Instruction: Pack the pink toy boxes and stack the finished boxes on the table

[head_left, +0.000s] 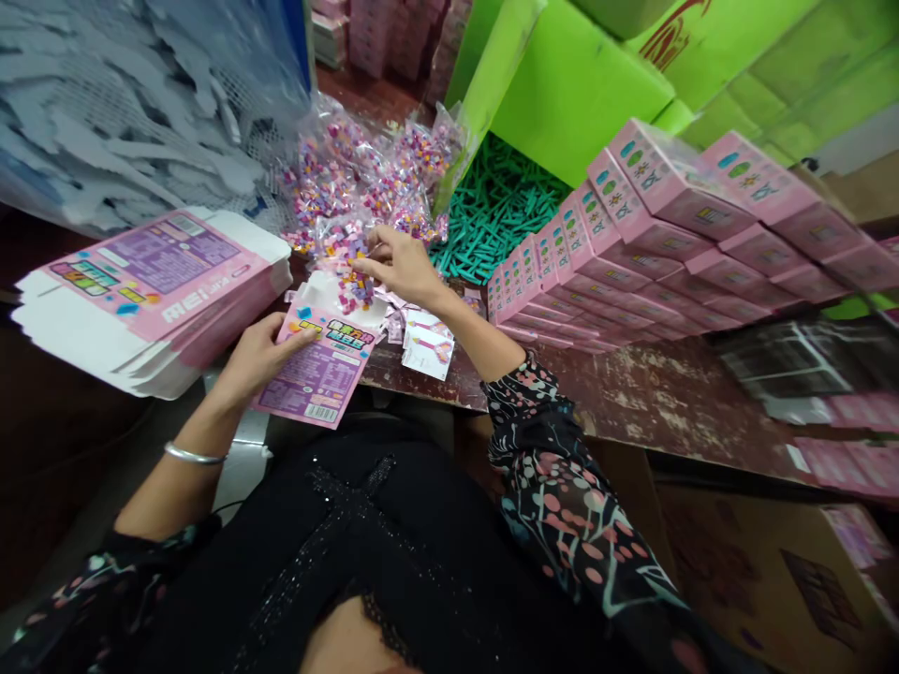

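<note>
the left hand (263, 360) grips a flat pink printed cardboard box (323, 360) by its left edge, thumb on top, holding it at the near edge of the worn dark-red bench (653, 398) with its open white flaps turned away from the person. the right hand (400, 267) has its fingers pinched narrow on a small clear plastic packet of multicoloured beads (355, 285), which sits right at the open end of that box. just beyond the right hand lies a heap of clear bags of the same coloured beads (365, 187). to the left, a stack of flat unfolded pink box blanks (151, 290) rests well apart from the held box. small white printed cards (428, 351) lie on the bench just beside the right forearm. to the right stand rows of finished pink boxes (632, 243), stacked in leaning rows. behind them, teal plastic sticks (495, 211) fill a bright green carton (576, 94).
</note>
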`<state>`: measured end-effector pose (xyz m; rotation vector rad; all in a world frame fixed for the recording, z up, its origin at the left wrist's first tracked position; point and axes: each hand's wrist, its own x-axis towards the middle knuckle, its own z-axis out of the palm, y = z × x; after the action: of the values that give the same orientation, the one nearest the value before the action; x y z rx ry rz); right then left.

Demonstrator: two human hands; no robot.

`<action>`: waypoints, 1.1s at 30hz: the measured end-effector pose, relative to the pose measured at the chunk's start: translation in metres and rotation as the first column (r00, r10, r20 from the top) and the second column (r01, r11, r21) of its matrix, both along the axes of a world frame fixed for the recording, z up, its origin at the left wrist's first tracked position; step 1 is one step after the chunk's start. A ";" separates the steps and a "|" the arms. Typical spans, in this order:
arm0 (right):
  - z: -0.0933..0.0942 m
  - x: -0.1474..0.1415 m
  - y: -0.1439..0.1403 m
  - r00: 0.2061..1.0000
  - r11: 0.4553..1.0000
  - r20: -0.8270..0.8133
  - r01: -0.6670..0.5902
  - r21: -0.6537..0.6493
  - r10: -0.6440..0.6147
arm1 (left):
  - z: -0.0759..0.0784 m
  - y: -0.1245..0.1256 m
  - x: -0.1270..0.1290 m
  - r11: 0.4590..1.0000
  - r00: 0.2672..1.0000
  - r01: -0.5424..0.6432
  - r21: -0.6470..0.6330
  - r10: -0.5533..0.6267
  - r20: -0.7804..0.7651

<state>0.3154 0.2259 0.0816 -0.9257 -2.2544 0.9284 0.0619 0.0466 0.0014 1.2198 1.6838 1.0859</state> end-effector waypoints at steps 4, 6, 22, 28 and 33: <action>0.008 -0.006 -0.010 0.998 0.993 0.061 -0.003 0.118 -0.004 | 0.005 -0.007 0.004 0.999 1.000 0.001 0.048 0.000 -0.017; 0.014 -0.005 -0.010 0.999 0.989 0.011 0.036 0.146 -0.038 | 0.007 -0.010 0.003 0.999 1.000 -0.009 0.041 0.010 -0.011; 0.057 0.002 -0.017 0.972 0.950 -0.037 -0.235 -0.207 0.232 | 0.009 -0.011 0.012 0.979 0.991 -0.097 0.181 0.079 0.107; 0.038 -0.030 -0.026 0.885 0.873 0.053 -0.444 -0.201 0.463 | 0.009 -0.009 0.021 0.971 0.991 -0.090 0.223 0.066 0.113; 0.038 -0.034 -0.037 0.941 0.938 0.057 -0.326 -0.118 0.334 | 0.012 -0.012 0.026 0.965 0.989 -0.106 0.241 0.078 0.124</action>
<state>0.2814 0.1892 0.1194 -0.6428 -2.4954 1.1866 0.0881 0.0347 0.0130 1.2159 1.5663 1.4298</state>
